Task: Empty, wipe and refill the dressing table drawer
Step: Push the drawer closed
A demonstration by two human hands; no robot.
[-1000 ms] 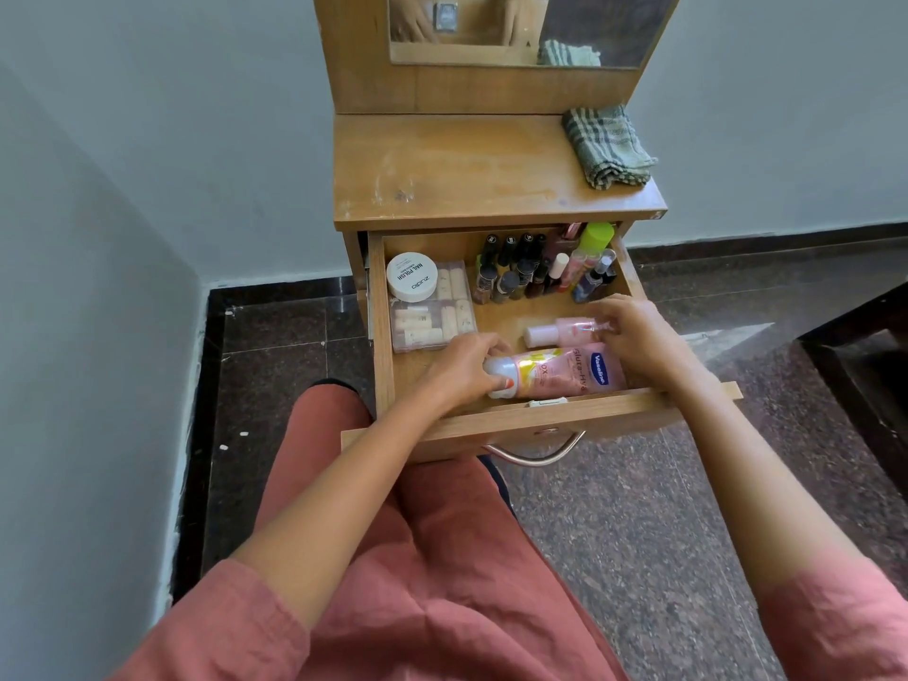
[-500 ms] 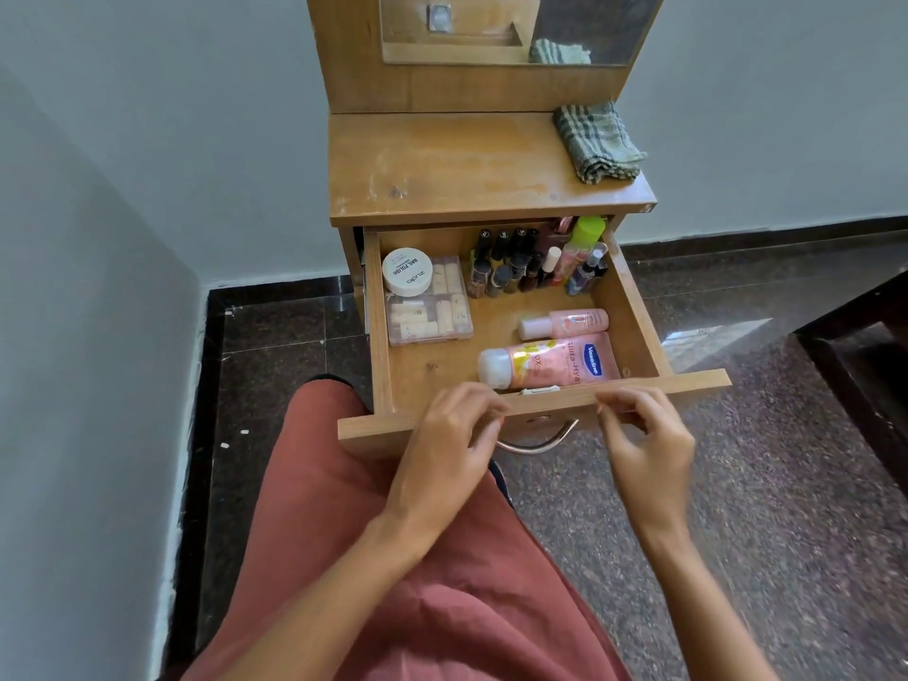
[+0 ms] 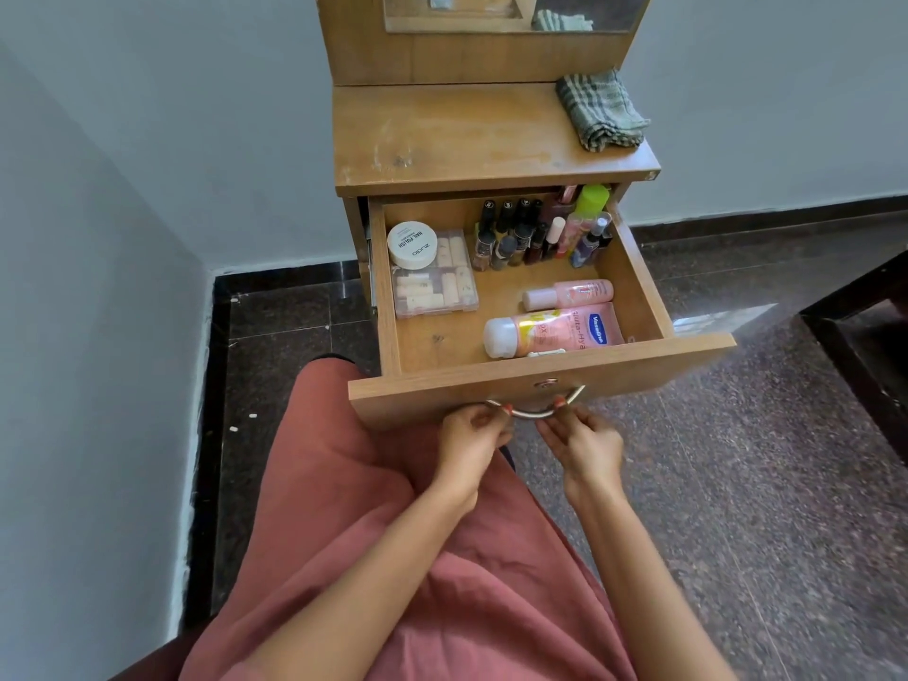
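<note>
Head view looks down on the drawer (image 3: 540, 380) of the dressing table (image 3: 467, 135). The drawer is pulled far out toward the person's lap and is full. Both hands are at the thin curved metal handle (image 3: 535, 414) on the near front panel. The left hand (image 3: 471, 435) has its fingers curled round the left part of the handle, and the right hand (image 3: 582, 442) has its fingers curled round the right part. Neither hand holds anything else.

I judge that the drawer is stiff wood and rather heavy with its load. The handle looks smooth and narrow, so a grip on both of its ends should keep the drawer straight.

At the far side, the nail polish bottles (image 3: 511, 233) stand upright and close together. They are probably glass, so a sudden jerk may tip them. Each is best taken by the cap or the body. At the near right, the pink lotion tube (image 3: 555, 331) lies on its side, with a small pink bottle (image 3: 570, 293) just behind it. Both look light, and the tube is likely soft, so the middle is a good place to hold it. At the far left, a white jar (image 3: 411, 244) rests on a clear plastic box (image 3: 435, 287). It could slide off, so it should be lifted first.

A folded checked cloth (image 3: 602, 110) lies on the table top at the far right, ready for the wiping.
</note>
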